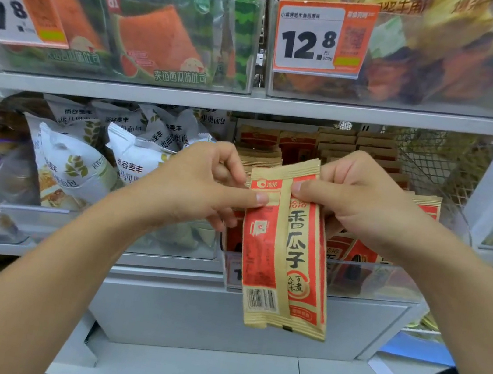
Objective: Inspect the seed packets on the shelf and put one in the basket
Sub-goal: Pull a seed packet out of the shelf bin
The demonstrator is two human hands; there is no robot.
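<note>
A grey shop shelf (251,102) runs across the middle of the frame, carrying clear bins; a price tag (323,38) reading 12.8 hangs at upper centre, and white bread bags (83,159) fill the bin at centre left. Just right of centre, a tan and red seed packet (287,250) hangs upright in front of the bin of seed packets (356,254). The left hand (197,186) and right hand (362,197) reach in from below, each pinching the packet's top between thumb and curled fingers.
</note>
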